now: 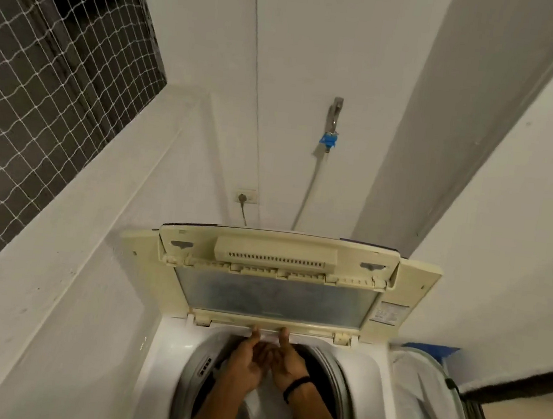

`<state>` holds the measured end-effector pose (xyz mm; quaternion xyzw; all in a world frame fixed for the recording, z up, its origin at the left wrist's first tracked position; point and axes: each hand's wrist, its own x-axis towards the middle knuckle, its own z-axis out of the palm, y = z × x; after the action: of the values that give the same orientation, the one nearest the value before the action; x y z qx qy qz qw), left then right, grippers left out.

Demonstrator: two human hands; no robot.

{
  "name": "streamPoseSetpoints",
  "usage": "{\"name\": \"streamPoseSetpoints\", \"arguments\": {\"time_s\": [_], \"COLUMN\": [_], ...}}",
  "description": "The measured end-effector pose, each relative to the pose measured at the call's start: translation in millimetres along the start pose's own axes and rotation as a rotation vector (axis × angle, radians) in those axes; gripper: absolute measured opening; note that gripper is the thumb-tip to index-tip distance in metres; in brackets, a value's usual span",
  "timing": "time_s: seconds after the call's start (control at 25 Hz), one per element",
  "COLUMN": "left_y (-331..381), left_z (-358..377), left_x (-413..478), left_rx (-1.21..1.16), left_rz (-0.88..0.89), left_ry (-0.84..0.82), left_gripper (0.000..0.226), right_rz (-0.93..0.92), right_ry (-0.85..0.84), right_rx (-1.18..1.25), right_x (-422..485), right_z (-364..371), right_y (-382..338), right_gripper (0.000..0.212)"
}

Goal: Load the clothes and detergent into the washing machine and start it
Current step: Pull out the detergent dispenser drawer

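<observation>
Arms out, left hand and right hand together just under lid, thumbs poking up onto its edge.

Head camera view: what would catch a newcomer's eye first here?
The washing machine's folded lid stands raised in the middle of the picture, and the left hand and right hand sit just below it, thumbs touching its lower edge. Beneath the hands, white cloth lies in the open drum. At upper left, a dark window covered in white netting fills the corner.
</observation>
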<state>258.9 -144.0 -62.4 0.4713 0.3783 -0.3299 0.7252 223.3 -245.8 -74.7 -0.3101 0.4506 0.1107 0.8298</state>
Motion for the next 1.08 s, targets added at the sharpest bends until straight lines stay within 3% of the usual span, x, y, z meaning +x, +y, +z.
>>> {"name": "streamPoseSetpoints", "arguments": {"time_s": [0.12,0.24,0.36,0.44,0.6,0.84,1.08], "left_y": [-10,-35,-67,-63,-39,-54,-80], "left_z": [-5,-15,-36,-35,-32,-45,-89], "left_x": [12,24,37,29,-2,3,-36], "left_rx": [0.014,0.087,0.099,0.089,0.259,0.472,0.360], "left_rz": [-0.009,0.068,0.102,0.053,0.057,0.133,-0.012], "left_ry": [-0.016,0.075,0.087,0.075,0.058,0.131,0.196], "left_gripper": [0.057,0.046,0.057,0.046,0.050,0.045,0.024], "right_rz": [-0.062,-0.150,-0.112,-0.136,-0.188,-0.090,0.028], "right_ry": [0.061,0.142,0.127,0.150,0.098,0.162,0.259], "right_rx": [-0.147,-0.334,-0.316,-0.326,-0.298,-0.383,-0.524], "right_x": [17,38,32,16,-2,-13,-24], "right_z": [-7,-22,-29,-26,-26,-38,-67], "right_y": [2,42,62,57,47,56,74], "right_gripper": [0.062,0.047,0.046,0.041,0.063,0.037,0.022]}}
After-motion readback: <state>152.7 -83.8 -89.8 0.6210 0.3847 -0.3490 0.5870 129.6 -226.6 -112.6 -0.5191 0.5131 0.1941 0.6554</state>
